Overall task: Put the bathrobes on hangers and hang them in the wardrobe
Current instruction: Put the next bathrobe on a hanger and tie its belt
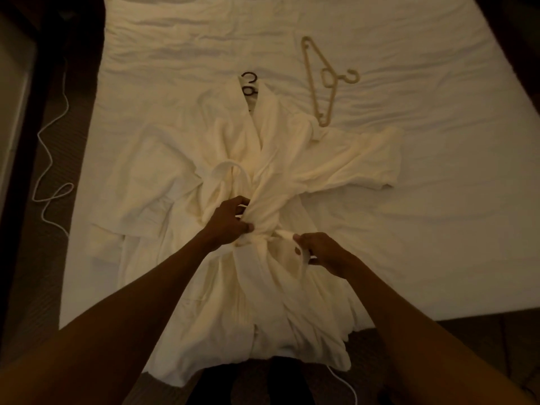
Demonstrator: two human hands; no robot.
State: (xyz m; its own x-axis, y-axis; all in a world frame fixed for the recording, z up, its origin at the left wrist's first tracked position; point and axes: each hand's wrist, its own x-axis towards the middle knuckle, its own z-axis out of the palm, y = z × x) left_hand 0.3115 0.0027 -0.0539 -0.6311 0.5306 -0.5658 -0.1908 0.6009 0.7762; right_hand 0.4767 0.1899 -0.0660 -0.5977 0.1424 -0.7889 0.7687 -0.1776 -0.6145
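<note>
A white bathrobe [280, 147] lies spread on the bed, collar away from me, hem hanging over the near edge. A dark hanger [249, 83] sits inside its collar; only the hook and neck show. My left hand [230, 222] grips the bunched front of the robe at the waist. My right hand [324, 251] pinches the robe's white belt [287, 233], which is pulled taut between my hands. A loop of belt [230, 168] arches above the waist. More white robe fabric [140, 182] lies under it to the left. A beige hanger [324, 80] lies bare on the sheet, to the right of the collar.
The bed [423, 223] with a wrinkled white sheet fills most of the view. A white cord [49, 162] snakes over the dark floor on the left. Dark furniture runs along the left edge. Another white cord [344, 384] shows on the floor below the hem.
</note>
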